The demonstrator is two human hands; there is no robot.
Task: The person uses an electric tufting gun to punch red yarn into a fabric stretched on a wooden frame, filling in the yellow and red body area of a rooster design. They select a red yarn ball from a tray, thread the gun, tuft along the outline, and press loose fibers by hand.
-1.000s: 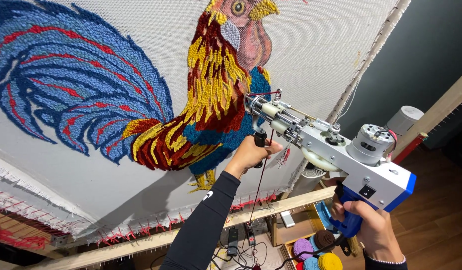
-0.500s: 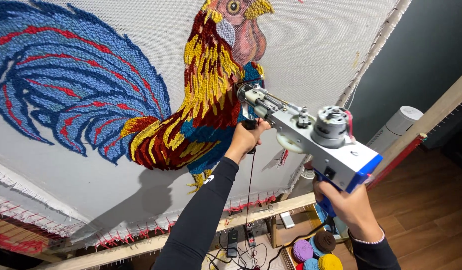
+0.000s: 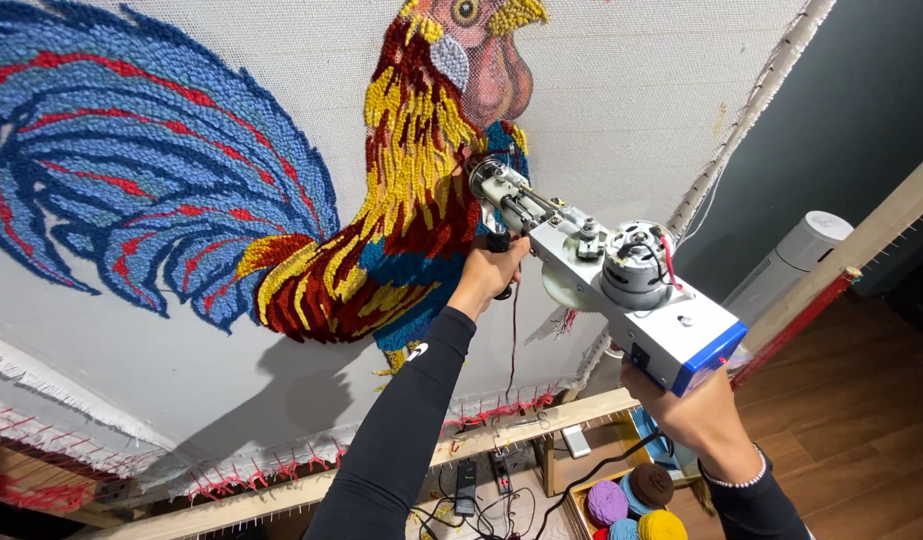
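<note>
- Gripping the rear handle of the tufting gun (image 3: 607, 275) from below, the right hand (image 3: 687, 410) has its fingers closed around the grip; the gun's grey and blue body hides most of them.
- The left hand (image 3: 489, 275) is wrapped shut on the black front handle under the gun's nose, its black sleeve running up from the lower edge.
- The gun's needle end presses against the stretched backing cloth (image 3: 632, 110), touching the blue breast patch of the tufted rooster (image 3: 402, 200), just below the red wattle.
- Judged from this, the step in hand is filling the blue breast; the next move seems to call for steady pressure and an even line along the patch edge.
- Below, yarn balls (image 3: 632, 500) sit in a box near the wooden frame rail (image 3: 522, 425).
- The needle tip itself is hidden against the pile, and the rooster's head and tail are cut off.
</note>
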